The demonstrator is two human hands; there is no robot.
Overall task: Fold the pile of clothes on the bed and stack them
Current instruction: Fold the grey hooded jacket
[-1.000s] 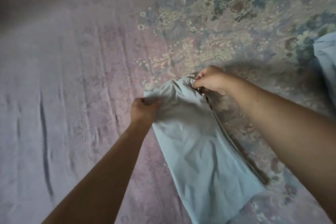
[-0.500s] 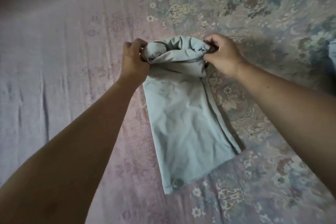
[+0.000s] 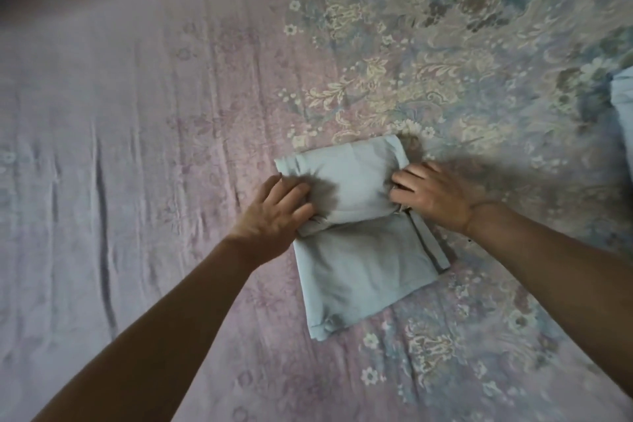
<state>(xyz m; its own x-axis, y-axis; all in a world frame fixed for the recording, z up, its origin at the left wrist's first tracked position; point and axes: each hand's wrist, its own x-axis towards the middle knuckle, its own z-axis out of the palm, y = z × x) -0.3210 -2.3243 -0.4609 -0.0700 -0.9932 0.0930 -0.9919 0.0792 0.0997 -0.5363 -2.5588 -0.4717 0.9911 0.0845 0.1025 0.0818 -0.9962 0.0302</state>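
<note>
garment: a pale grey-blue cotton garment (image 3: 363, 250), folded into a rough rectangle, lying flat on the bed. The top part is doubled over the lower part, so there's a thicker upper layer with a fold edge running across the middle.
where it sits: roughly the middle of the view, right on the line where the bedsheet goes from plain to flowery.
left hand (image 3: 274, 212): on the left edge of the upper fold, palm down, fingers spread out and fairly straight, pressing the cloth. Fingertips are a bit blurry.
right hand (image 3: 433, 193): on the right edge of the same fold, fingers stretched toward the middle and lying on the fabric. Thumb looks tucked at the fold's edge, but honestly I can't tell if it's pinching anything.
bed: a faded pink-lilac bedsheet (image 3: 137, 147) with creases on the left, cream and blue floral print on the right.
other stuff: a bit of another light blue cloth (image 3: 623, 106) poking in at the right edge, well apart from the folded one.
</note>
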